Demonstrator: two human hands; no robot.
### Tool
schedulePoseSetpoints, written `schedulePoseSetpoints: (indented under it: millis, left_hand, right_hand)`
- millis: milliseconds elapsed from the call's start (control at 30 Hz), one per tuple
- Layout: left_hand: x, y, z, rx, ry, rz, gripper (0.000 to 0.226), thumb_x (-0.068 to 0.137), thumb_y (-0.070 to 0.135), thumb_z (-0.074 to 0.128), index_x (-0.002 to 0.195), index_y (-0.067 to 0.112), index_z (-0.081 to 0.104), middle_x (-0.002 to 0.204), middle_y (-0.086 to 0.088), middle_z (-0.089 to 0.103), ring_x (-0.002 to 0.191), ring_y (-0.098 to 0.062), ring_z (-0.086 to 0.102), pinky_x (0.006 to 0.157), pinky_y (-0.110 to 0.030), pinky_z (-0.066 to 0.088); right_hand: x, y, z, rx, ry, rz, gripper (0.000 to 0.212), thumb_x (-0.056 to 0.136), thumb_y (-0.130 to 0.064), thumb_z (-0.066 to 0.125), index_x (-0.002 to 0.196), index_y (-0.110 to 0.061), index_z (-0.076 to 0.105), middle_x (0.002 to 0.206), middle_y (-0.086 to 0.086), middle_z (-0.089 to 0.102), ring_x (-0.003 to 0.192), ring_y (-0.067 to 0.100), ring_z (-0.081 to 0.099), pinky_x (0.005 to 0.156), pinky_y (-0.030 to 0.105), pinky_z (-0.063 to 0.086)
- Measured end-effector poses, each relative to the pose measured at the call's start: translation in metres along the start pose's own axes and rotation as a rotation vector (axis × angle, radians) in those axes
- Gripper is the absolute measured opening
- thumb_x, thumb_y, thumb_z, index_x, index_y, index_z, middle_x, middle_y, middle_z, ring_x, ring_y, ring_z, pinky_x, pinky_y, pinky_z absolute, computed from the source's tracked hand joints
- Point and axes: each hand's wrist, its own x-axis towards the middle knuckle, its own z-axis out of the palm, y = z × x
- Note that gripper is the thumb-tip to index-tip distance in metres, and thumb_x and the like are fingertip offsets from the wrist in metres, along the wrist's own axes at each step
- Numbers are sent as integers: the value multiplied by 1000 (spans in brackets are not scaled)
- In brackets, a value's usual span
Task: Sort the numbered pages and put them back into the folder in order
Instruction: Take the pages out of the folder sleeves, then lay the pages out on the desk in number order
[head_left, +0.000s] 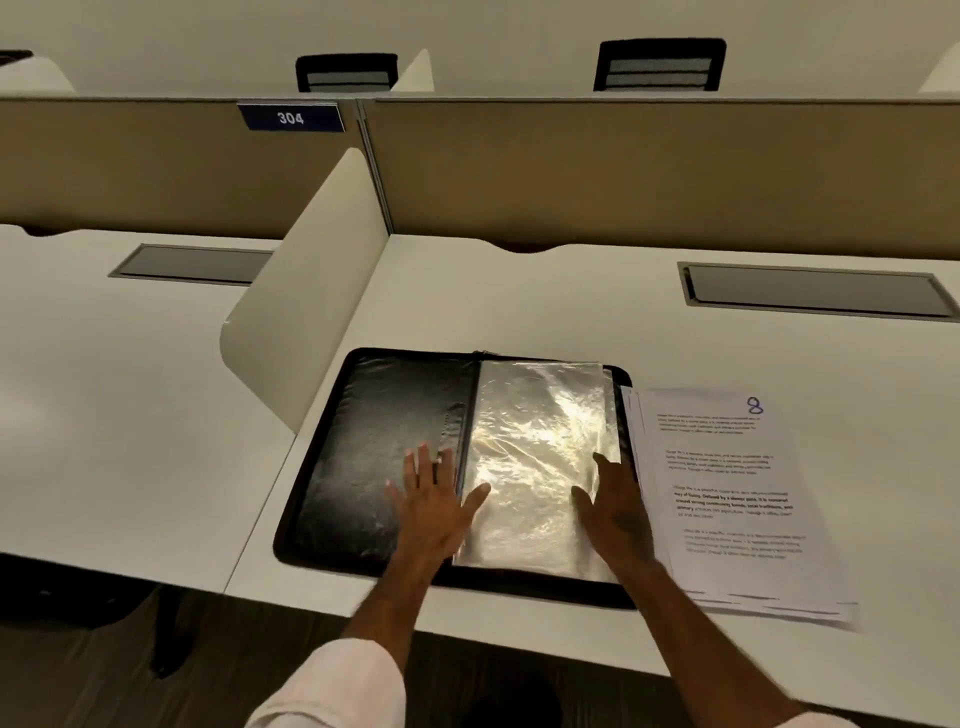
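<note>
While the left hand (434, 499) lies spread flat on the open folder (358, 441) beside its spine, the right hand (618, 514), fingers loosely straight, rests at the right edge of the clear sleeve (535, 431). It is the nearer hand to the pages (727, 499), stacked lengthwise just right of the folder.

A white bench (519, 291) stands against a beige partition (623, 166), which carries a blue sign (291, 118) reading 304. A white curved divider (311, 291) separates the neighbouring place. A grey hatch (815, 291) is set in the bench. Two black chairs (660, 65) stand behind the partition, and the floor (208, 675) is dark.
</note>
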Motion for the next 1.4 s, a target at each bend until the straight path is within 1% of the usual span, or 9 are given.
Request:
schedulePoseSetpoints:
  millis: [100, 200, 367, 633, 767, 867, 967, 1233, 1400]
  left_hand:
    - [-7, -30, 3, 90, -113, -98, 93, 82, 84, 15, 154, 31, -11, 160, -11, -24, 147, -35, -21, 109, -68, -7]
    - [-17, -58, 9, 76, -154, -122, 90, 81, 86, 13, 151, 39, -19, 158, -2, -32, 145, -29, -26, 108, -72, -8]
    - [-24, -80, 9, 66, -145, -97, 87, 81, 87, 13, 148, 45, -21, 157, 3, -34, 145, -23, -29, 108, -71, -11]
    - [-35, -107, 6, 69, -136, -68, 84, 80, 86, 12, 143, 47, -27, 156, 4, -36, 144, -22, -30, 108, -70, -10]
    - [-33, -103, 3, 36, -178, -96, 87, 83, 84, 19, 149, 42, -19, 158, 1, -31, 146, -25, -27, 107, -71, -11]
    - [-22, -77, -6, -101, -174, -209, 79, 89, 76, 18, 155, 35, 1, 162, -5, -18, 148, -29, -18, 110, -71, -6]
    - [-10, -31, -17, -255, -128, -206, 89, 83, 79, 12, 156, 27, 12, 164, -10, -5, 150, -30, -9, 115, -65, 1]
    - [-21, 118, 18, -159, -121, 174, 85, 89, 76, 19, 156, 29, -3, 162, -2, -20, 148, -22, -22, 116, -56, -10]
    - [-38, 193, 76, -204, -169, 263, 106, 71, 91, 0, 155, 26, -9, 162, -3, -20, 148, -18, -21, 121, -45, -7]
  right_hand:
    - [-10, 9, 17, -234, -109, -56, 84, 90, -69, 39, 155, -34, 0, 162, 3, -14, 149, 23, -10, 120, 43, 2]
    - [-20, 8, 31, -372, -143, -13, 88, 86, -78, 28, 153, -37, -10, 159, 5, -24, 148, 28, -17, 118, 51, 3]
    - [-34, -1, 45, -424, -153, -28, 85, 88, -76, 25, 154, -34, -10, 158, 9, -28, 146, 27, -23, 119, 47, -2]
    - [-59, -20, 55, -482, -154, 9, 84, 89, -75, 24, 153, -34, -9, 159, 9, -26, 148, 28, -18, 119, 49, 5]
    - [-60, -23, 49, -461, -191, 22, 82, 90, -74, 23, 155, -32, -3, 160, 9, -21, 148, 27, -15, 119, 47, 2]
    - [-55, -21, 33, -352, -121, 41, 79, 90, -73, 26, 155, -30, 12, 163, 4, -5, 150, 22, 1, 120, 41, 10]
    - [-45, -8, 0, -311, 20, 66, 72, 93, -66, 35, 153, -28, 22, 163, 3, 8, 148, 22, 12, 119, 38, 15]
    - [-17, 75, -107, -322, 175, 258, 71, 96, -60, 37, 153, -21, 22, 162, 12, 8, 149, 27, 9, 119, 46, 13]
    - [-5, 130, -145, -317, 134, 280, 72, 96, -62, 35, 153, -21, 19, 162, 13, 4, 149, 28, 6, 119, 47, 16]
